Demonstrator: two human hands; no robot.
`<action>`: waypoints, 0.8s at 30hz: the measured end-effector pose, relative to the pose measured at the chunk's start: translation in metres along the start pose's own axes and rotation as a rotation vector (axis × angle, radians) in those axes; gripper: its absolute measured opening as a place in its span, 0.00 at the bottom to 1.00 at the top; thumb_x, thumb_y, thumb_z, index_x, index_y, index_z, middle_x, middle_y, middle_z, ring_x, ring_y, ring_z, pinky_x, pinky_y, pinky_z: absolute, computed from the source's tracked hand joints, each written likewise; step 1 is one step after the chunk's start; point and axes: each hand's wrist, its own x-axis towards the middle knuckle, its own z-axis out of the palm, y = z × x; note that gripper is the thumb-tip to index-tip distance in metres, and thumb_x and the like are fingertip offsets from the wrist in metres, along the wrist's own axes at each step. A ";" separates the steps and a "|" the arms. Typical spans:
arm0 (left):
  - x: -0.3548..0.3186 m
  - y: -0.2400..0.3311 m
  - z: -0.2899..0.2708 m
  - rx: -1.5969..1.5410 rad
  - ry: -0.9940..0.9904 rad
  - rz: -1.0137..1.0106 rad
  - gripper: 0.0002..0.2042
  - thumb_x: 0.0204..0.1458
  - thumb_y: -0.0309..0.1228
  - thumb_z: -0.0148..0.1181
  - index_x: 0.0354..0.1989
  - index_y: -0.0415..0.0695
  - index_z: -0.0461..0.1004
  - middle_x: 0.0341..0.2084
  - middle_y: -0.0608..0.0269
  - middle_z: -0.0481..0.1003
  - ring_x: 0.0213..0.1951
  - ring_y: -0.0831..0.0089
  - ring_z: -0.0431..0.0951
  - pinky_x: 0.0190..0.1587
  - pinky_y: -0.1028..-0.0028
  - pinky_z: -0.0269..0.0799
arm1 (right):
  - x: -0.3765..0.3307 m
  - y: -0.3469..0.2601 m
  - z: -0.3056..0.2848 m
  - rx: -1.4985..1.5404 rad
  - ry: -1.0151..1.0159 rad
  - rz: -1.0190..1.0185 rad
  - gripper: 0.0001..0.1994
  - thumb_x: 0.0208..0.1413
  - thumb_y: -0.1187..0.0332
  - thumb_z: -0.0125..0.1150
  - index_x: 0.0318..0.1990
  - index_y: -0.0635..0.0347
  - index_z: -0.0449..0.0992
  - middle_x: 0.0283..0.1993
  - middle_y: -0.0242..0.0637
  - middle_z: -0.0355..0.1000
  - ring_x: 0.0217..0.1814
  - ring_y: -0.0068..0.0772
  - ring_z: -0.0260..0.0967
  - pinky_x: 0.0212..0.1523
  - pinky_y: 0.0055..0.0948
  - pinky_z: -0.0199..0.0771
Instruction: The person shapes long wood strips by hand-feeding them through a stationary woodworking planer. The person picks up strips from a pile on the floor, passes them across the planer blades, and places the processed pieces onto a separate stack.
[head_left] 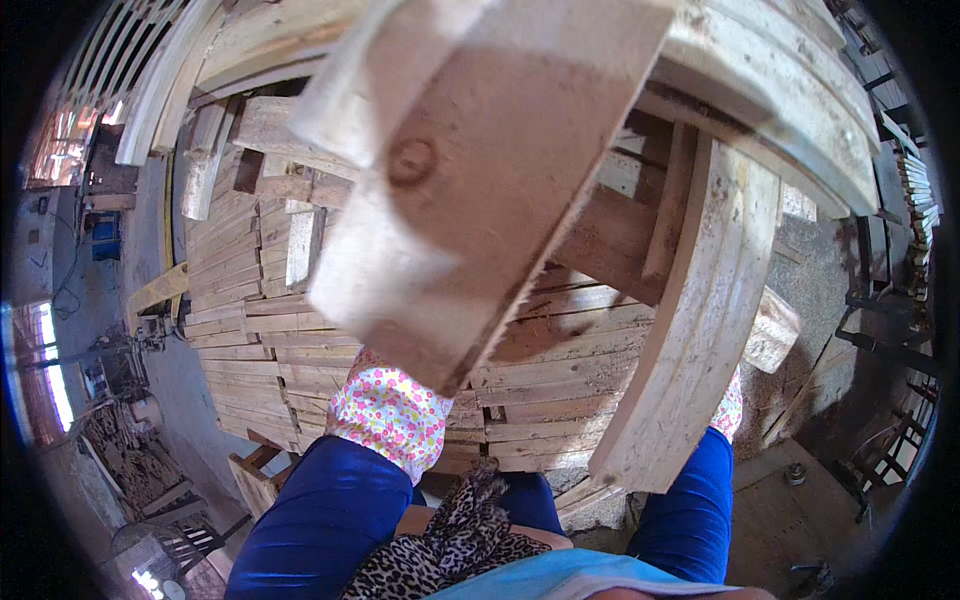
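A wide wooden board (520, 150) with a dark knot and a rough sawn edge rises close in front of me, slanting from the upper middle down to my left cuff. My left forearm, in a blue sleeve (325, 510) with a flowered cuff (390, 410), reaches up behind its lower end, which hides my left hand. On the right, a long pale plank (690, 320) tilts down towards me. It crosses in front of my right sleeve (685, 510), and only a strip of the right flowered cuff (730, 408) shows beside it. My right hand is hidden too; neither grip can be seen.
Stacked wooden slats (350, 345) spread below the boards. Thick planks (770, 90) lie across the upper right, more timber (270, 50) at the upper left. A short wood block (772, 332) juts out at the right. Dark metal frames (885, 340) stand at the far right.
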 end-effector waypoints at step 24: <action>0.002 -0.084 -0.018 -0.068 0.045 -0.020 0.31 0.60 0.57 0.44 0.56 0.41 0.75 0.52 0.42 0.75 0.54 0.48 0.76 0.57 0.57 0.70 | -0.076 -0.022 0.044 -0.023 0.045 0.097 0.35 0.63 0.41 0.47 0.71 0.51 0.63 0.69 0.48 0.57 0.71 0.53 0.52 0.69 0.49 0.54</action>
